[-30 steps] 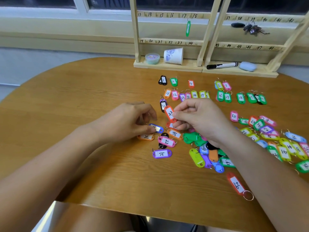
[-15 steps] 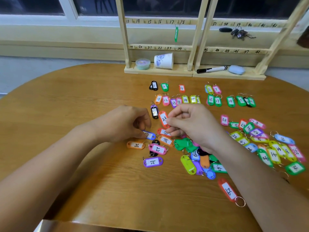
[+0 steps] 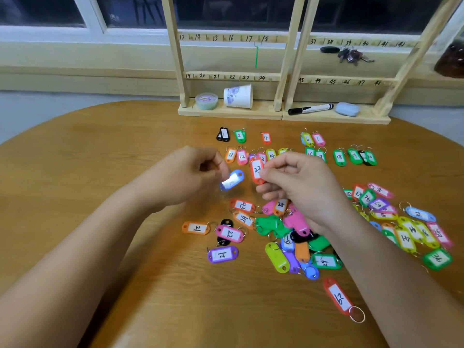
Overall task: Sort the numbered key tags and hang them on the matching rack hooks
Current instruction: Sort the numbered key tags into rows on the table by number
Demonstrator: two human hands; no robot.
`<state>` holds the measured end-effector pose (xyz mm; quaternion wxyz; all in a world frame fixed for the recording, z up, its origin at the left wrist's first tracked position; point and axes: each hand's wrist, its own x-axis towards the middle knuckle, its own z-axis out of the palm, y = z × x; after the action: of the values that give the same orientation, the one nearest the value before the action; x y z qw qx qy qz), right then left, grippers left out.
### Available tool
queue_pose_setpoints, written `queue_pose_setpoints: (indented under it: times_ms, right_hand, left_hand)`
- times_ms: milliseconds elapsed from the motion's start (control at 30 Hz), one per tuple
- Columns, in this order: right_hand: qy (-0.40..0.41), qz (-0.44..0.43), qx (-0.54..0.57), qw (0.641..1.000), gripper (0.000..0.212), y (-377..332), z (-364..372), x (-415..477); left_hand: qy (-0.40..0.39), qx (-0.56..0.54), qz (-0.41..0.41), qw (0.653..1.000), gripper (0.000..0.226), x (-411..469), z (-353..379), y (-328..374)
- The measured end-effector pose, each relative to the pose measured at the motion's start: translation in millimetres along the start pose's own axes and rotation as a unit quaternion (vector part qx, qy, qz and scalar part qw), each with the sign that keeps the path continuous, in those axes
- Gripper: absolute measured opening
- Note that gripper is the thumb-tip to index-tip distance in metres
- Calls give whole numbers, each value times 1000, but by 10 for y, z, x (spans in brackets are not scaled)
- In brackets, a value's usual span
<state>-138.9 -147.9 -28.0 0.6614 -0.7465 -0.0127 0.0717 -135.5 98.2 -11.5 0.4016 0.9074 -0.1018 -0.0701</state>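
Note:
My left hand [image 3: 190,174] pinches a blue key tag [image 3: 232,180] lifted off the table; glare hides its number. My right hand [image 3: 298,182] pinches a red tag marked 23 [image 3: 256,170], held upright just right of the blue one. Below my hands lie loose tags: orange 21 [image 3: 196,227], pink 22 [image 3: 229,233], purple 21 [image 3: 222,254], red 29 [image 3: 337,296]. Sorted rows of low-numbered tags [image 3: 266,138] lie farther back. The wooden rack [image 3: 286,74] with numbered hooks stands at the table's far edge, a green tag [image 3: 256,56] hanging under 18.
A heap of mixed tags [image 3: 411,229] spreads along the right side of the wooden table [image 3: 100,172]. On the rack base stand a small tub [image 3: 206,100], a tipped paper cup [image 3: 238,96], a marker [image 3: 310,109] and a blue case [image 3: 347,109]. Keys [image 3: 351,55] hang near 39.
My left hand has lifted the blue tag off the table and raised it. My right hand keeps holding the red 23 tag. The camera has tilted down slightly.

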Motion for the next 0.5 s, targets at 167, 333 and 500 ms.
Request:
queue_pose_setpoints:
  times_ms: [167,333,500]
  right_hand:
    - [8,2,6,1000,4,1,2,-1]
    - [-1,9,29,1000,6,20,60,-34]
    - [6,9,34,999,7,14,70,-48]
  left_hand:
    - [30,-112,-25,993,10,-22,122,30]
    - [69,-219,-55,972,12,-68,238,2]
    - [118,-191,-42,974,12,-111,248,-7]
